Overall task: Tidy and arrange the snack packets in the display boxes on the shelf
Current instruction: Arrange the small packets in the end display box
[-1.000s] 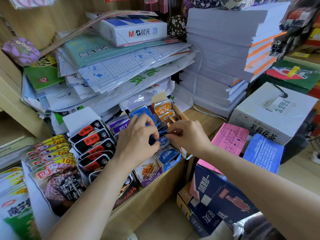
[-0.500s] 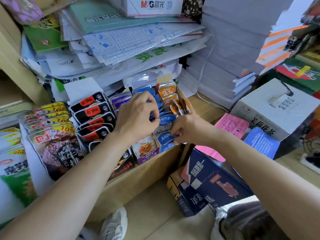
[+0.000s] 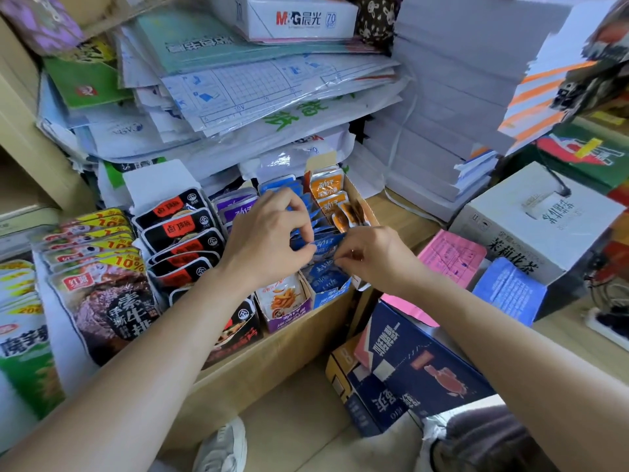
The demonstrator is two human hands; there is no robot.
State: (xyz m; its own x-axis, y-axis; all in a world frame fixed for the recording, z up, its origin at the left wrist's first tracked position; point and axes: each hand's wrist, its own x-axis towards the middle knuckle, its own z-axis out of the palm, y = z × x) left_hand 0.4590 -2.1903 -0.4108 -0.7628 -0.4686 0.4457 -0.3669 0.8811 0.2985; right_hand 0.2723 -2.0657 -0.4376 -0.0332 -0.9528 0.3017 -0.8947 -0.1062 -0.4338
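My left hand pinches the upright blue snack packets with curled fingers, in the blue display box on the shelf. My right hand pinches the front packet's edge, near the orange packets behind.
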